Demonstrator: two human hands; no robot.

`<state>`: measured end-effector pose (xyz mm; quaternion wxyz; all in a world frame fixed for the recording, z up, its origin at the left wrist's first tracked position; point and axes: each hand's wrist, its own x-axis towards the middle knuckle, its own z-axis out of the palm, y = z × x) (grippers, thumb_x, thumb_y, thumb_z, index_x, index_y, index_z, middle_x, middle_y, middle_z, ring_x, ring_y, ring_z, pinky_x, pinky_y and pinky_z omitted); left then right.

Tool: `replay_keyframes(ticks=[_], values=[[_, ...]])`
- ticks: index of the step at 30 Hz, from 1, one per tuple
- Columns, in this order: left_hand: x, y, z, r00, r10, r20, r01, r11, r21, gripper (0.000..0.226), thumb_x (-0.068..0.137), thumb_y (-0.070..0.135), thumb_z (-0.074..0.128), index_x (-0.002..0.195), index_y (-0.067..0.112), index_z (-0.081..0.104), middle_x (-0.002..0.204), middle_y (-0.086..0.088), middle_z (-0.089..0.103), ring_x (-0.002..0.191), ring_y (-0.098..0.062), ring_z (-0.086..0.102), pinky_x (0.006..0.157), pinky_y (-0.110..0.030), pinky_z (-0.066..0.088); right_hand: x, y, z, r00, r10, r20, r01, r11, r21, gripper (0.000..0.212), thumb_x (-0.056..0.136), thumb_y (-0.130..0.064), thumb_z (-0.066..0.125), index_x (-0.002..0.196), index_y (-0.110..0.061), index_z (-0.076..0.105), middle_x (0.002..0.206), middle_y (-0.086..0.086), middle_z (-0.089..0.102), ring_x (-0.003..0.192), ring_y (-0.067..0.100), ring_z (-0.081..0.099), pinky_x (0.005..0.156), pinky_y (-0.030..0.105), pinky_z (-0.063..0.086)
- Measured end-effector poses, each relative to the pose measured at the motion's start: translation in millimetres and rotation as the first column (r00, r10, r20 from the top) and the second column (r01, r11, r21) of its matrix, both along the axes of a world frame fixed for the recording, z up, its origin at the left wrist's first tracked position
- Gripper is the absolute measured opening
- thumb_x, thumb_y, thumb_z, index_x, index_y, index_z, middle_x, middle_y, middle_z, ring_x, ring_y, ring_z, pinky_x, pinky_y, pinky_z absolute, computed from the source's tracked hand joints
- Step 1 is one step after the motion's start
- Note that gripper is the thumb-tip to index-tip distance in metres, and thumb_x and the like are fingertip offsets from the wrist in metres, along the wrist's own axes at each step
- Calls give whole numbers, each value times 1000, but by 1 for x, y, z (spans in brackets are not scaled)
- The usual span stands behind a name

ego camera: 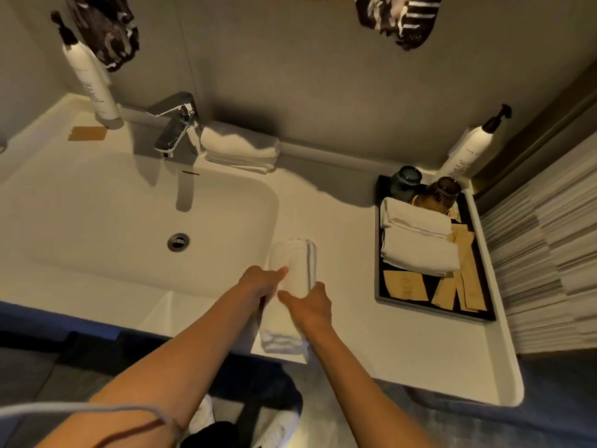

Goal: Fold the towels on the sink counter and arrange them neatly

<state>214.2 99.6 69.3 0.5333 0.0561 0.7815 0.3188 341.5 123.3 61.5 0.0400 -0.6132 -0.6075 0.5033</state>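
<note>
Head view: we find the white towel folded into a long strip on the surface, just right of the basin, near end overhanging. The left hand and right hand pinch its sides mid-length, thumbs on top. We judge it light and limp; grip corners.

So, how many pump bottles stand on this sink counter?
2. The left bottle stands at the back, left of the tap. The right bottle stands in the back right corner, behind the tray. None seems hidden.
</note>
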Motion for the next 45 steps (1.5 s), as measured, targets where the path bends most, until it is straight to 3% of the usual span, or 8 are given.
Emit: replay_keyframes(ticks=[3,10,17,25,29,32,36,45], values=[[-12,-2,23,937,50,347,-98,988,121,86,62,54,87,126,3,59,117,-20,69,108,-35,67,97,-49,53,7,21,19,965,-72,-254,36,989,-143,68,76,-35,81,132,-15,49,127,8,61,106,22,61,87,34,53],[-27,16,56,920,-5,391,-165,902,399,56,76,34,82,121,6,62,111,-17,73,107,-31,69,99,-48,52,15,56,63,904,-7,-428,-75,982,-176,72,65,-47,82,126,-19,58,117,6,68,100,21,67,84,37,58],[-55,70,18,867,325,377,-479,750,455,90,54,43,93,130,11,55,113,-13,72,100,-32,70,86,-49,58,-11,75,44,708,-596,-378,206,687,-697,44,85,-18,71,121,0,52,102,19,65,86,37,64,55,42,58],[-101,186,-26,784,249,569,-550,703,450,60,80,26,76,133,13,51,117,-17,70,105,-34,69,90,-51,56,-68,221,19,685,-567,-458,491,823,-284,33,87,-13,69,118,-3,61,108,18,68,96,34,66,65,39,60],[-132,227,-31,960,171,220,-236,920,313,48,94,48,58,94,0,63,76,-12,65,62,-26,63,59,-33,55,-107,306,-11,901,-385,-200,397,918,20,70,79,-40,77,137,-12,52,136,11,58,114,35,61,90,49,55],[-138,233,-35,942,63,329,-165,943,290,51,94,55,51,67,12,46,54,-7,43,45,-21,43,48,-28,44,-125,335,-19,978,-188,-88,201,962,186,66,86,-49,67,137,-10,54,137,12,57,120,35,57,102,47,46],[-133,234,-39,966,-15,259,-63,955,290,63,94,64,44,88,4,64,79,-12,71,66,-29,71,57,-34,60,-134,350,-24,989,-145,7,136,945,298,63,90,-58,54,121,-4,64,125,18,63,114,36,57,95,36,41],[-102,200,-20,911,-13,412,-140,930,339,24,92,29,57,75,14,51,64,-5,43,52,-19,35,52,-30,27,-102,289,29,910,-327,-254,407,815,413,31,97,-33,55,116,-8,57,108,10,64,105,32,60,78,29,37]])
